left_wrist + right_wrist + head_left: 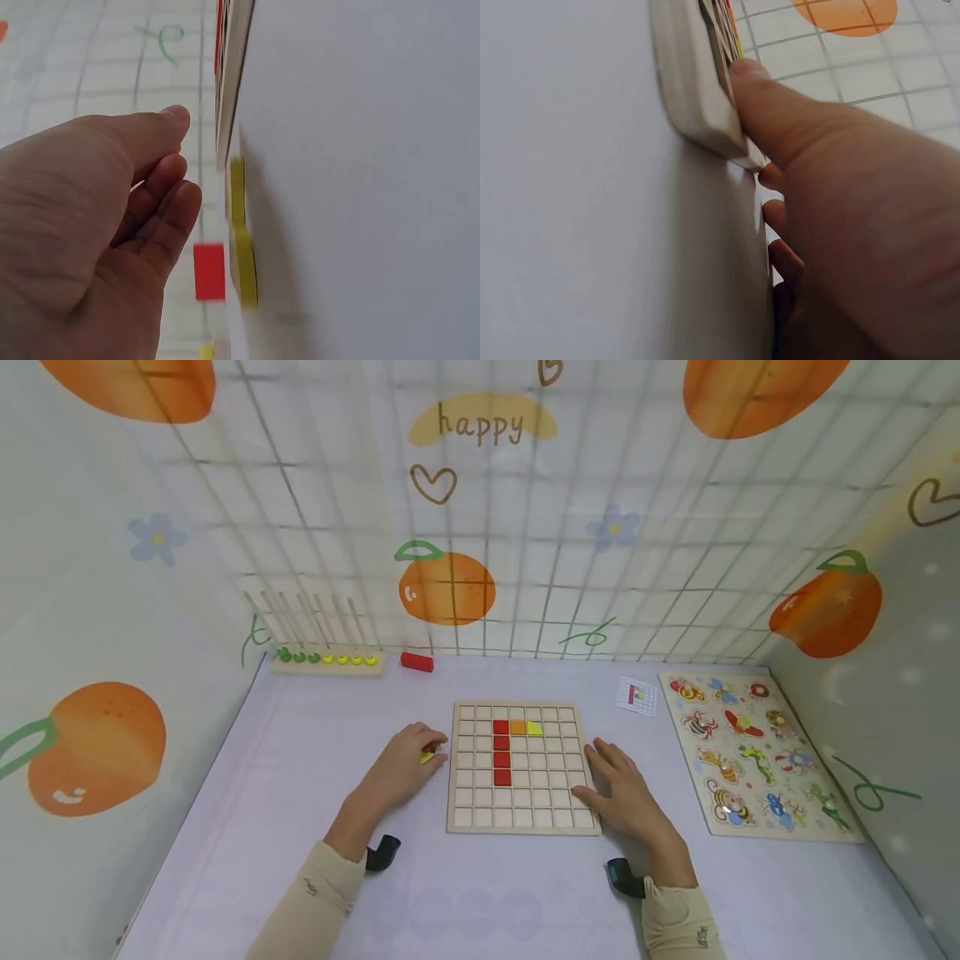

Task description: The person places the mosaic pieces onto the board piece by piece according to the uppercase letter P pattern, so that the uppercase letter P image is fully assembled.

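Observation:
A square wooden grid board (462, 817) lies on the table. In it, a column of red tiles (502, 760) meets an orange tile (517, 727) and a yellow tile (535, 728) at the top. My left hand (397, 764) hovers just left of the board with loosely bent fingers. Below it, two yellow pieces (244, 266) lie on the table, partly hidden by the hand in the head view; I see nothing between thumb and fingers. At the board's right edge rests my right hand (624, 789), thumb on the rim and fingers extended alongside.
A pegged wooden stand (327, 667) with green and yellow beads is at the back left, near a red block (417, 662). Behind the board's right side lies a pattern card (637, 696). An insect puzzle board (757, 756) occupies the right side.

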A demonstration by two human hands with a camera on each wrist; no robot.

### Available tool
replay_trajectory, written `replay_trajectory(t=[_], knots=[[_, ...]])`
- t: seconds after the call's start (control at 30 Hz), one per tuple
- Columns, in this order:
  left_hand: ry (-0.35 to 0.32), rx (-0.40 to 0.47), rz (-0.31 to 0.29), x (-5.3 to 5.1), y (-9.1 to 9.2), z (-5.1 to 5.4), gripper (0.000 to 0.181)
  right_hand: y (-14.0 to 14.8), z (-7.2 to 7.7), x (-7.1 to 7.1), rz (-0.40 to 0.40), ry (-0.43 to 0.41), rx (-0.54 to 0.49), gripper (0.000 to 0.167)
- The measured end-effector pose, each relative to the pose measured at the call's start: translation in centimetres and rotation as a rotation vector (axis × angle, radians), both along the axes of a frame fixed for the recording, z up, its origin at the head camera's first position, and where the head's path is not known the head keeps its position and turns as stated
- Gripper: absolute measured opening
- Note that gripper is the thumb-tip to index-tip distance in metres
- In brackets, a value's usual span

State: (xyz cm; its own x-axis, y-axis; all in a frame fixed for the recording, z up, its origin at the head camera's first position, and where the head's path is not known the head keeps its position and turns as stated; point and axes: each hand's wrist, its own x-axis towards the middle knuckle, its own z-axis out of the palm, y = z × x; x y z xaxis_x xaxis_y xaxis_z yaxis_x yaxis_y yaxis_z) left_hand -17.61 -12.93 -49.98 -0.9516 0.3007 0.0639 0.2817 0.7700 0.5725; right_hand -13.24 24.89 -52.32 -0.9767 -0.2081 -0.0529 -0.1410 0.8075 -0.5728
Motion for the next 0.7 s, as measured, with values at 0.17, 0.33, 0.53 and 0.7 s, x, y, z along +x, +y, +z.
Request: replay_trajectory(t=[0.17, 0.33, 0.53, 0.7], knots=[[-0.031, -0.01, 0.046, -0.8, -2.3, -0.1, 0.033, 0.0, 0.0, 0.0, 0.002, 0.004, 0.005, 0.08], [-0.049, -0.047, 0.057, -1.7, -3.7, 0.1, 0.032, -0.1, 0.1, 0.0, 0.0, 0.004, -0.001, 0.08], [-0.114, -0.075, 0.047, -2.3, -4.1, 0.1, 0.035, -0.1, 0.1, 0.0, 0.002, 0.008, 0.002, 0.079], [-0.155, -0.075, 0.045, -2.7, -4.0, -0.1, 0.035, -0.1, 0.0, -0.1, 0.0, 0.01, 0.004, 0.08]])
